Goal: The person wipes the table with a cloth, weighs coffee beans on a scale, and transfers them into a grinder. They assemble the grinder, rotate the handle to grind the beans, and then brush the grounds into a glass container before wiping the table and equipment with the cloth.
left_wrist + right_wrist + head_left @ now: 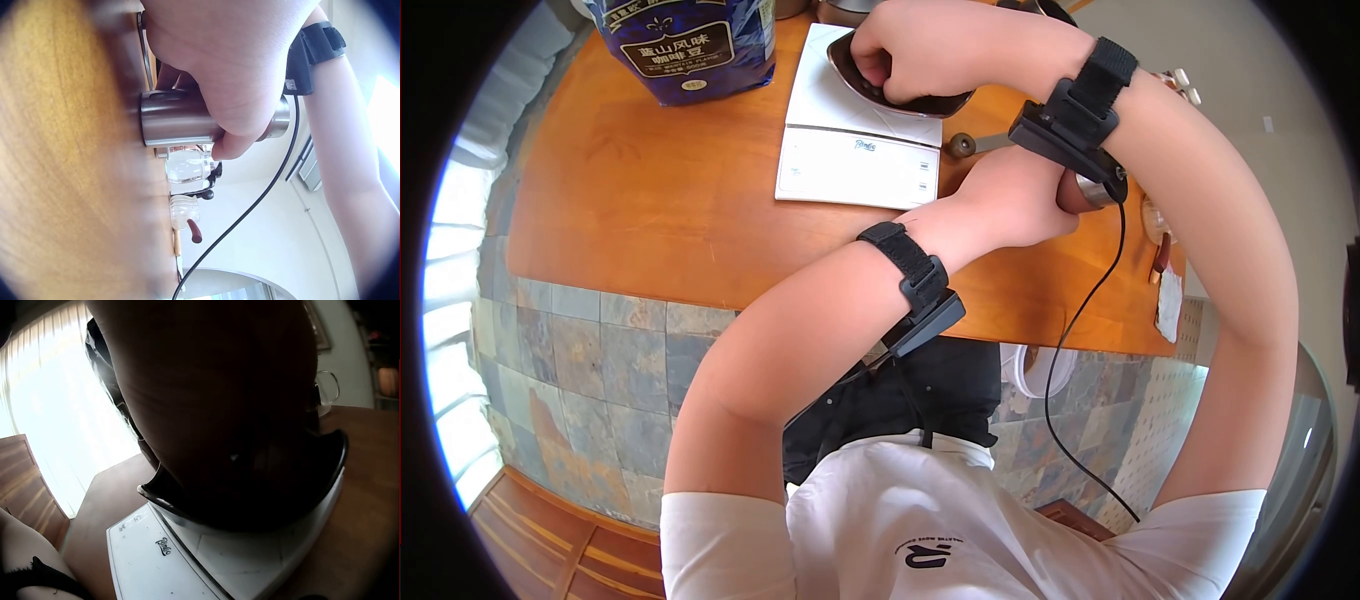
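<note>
My left hand is wrapped round a hand coffee grinder, a brushed metal cylinder standing upright on the table. Its crank handle, with a round wooden knob, lies just beyond that hand. Bent at the wrist, my right hand reaches down into a dark bean tray. The tray sits on a white scale. In the right wrist view the same hand is very dark and covers the tray's inside. I cannot tell whether its fingertips pinch anything there.
A blue bag of coffee beans stands at the back left of the wooden table. Glass vessels stand past the grinder, along with a brown-handled piece. A black cable hangs from the right wrist. A white bin is below.
</note>
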`<act>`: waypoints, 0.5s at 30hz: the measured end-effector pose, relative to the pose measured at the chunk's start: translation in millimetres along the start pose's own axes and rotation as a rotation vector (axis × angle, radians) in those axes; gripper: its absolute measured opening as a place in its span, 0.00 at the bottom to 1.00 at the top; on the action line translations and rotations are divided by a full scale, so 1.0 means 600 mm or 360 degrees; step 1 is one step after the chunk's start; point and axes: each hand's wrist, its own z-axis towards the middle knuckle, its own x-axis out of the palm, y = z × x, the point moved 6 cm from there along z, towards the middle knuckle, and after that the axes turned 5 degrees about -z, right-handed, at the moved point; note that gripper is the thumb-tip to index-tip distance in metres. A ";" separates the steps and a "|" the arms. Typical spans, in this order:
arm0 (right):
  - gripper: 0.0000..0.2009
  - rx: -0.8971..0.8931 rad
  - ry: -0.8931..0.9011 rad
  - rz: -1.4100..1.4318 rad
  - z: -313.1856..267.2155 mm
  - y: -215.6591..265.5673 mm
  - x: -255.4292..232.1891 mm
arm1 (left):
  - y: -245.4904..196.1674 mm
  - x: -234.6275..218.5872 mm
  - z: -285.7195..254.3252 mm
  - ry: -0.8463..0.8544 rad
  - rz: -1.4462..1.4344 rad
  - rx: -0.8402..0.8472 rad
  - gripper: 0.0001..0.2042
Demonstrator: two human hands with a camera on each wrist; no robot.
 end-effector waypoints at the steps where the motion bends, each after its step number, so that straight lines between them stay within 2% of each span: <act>1: 0.08 0.0002 -0.0002 0.0002 0.000 0.000 0.000 | -0.003 -0.002 0.000 -0.0019 0.0006 0.0034 0.12; 7: 0.09 0.0006 -0.0030 0.0098 -0.007 0.001 -0.002 | -0.001 -0.002 0.002 0.0094 0.0065 -0.0110 0.12; 9: 0.11 0.0213 -0.0140 0.0136 -0.021 -0.005 -0.021 | -0.002 -0.003 0.002 0.0106 0.0022 -0.0102 0.11; 11: 0.15 0.0537 0.0176 0.0084 -0.026 -0.002 -0.030 | -0.006 -0.004 0.000 0.0118 -0.0029 -0.0106 0.11; 13: 0.17 0.0728 0.0106 0.0546 -0.021 -0.023 -0.006 | -0.007 -0.003 -0.004 0.0129 -0.0076 -0.0118 0.09; 15: 0.17 0.0697 0.0093 0.0634 -0.022 -0.024 -0.005 | -0.007 -0.005 -0.004 0.0061 -0.0068 -0.0067 0.09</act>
